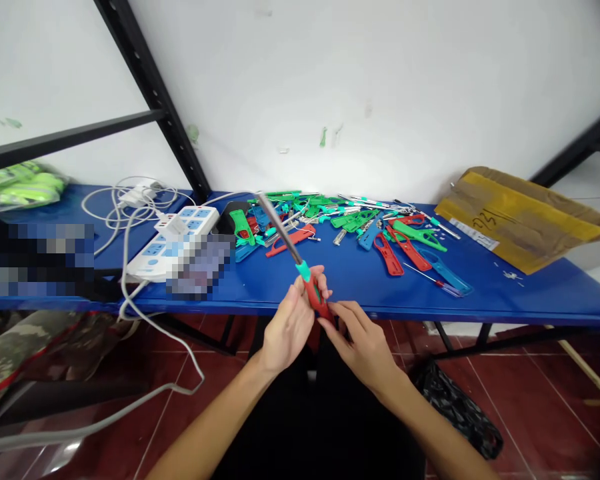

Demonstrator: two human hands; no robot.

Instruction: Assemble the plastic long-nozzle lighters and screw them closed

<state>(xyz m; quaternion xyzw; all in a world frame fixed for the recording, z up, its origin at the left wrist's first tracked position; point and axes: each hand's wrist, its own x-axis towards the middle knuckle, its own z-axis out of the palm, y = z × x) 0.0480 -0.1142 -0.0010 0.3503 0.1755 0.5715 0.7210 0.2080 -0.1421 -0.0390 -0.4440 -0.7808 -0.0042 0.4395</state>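
Just past the blue table's front edge, my two hands meet on a long-neck lighter (316, 297) with a red handle, a green collar and a metal tube. My left hand (291, 325) is closed around the handle, the tube slanting up and to the left. With thumb and fingers, my right hand (363, 339) pinches the handle's lower end, which is partly hidden. Beyond them lies a heap of lighter parts: green shells (353, 221), red handle shells (389, 255), blue shells (445, 272) and metal tubes. A screwdriver (436, 280) rests beside the blue shell.
A white power strip (173, 243) with tangled cables stands left on the blue table (340, 287). A blurred, phone-like object (203, 267) lies by it. On the right sits an opened cardboard box (515, 217). Black shelf posts (153, 93) frame the space; a black bag (455, 407) is on the floor.
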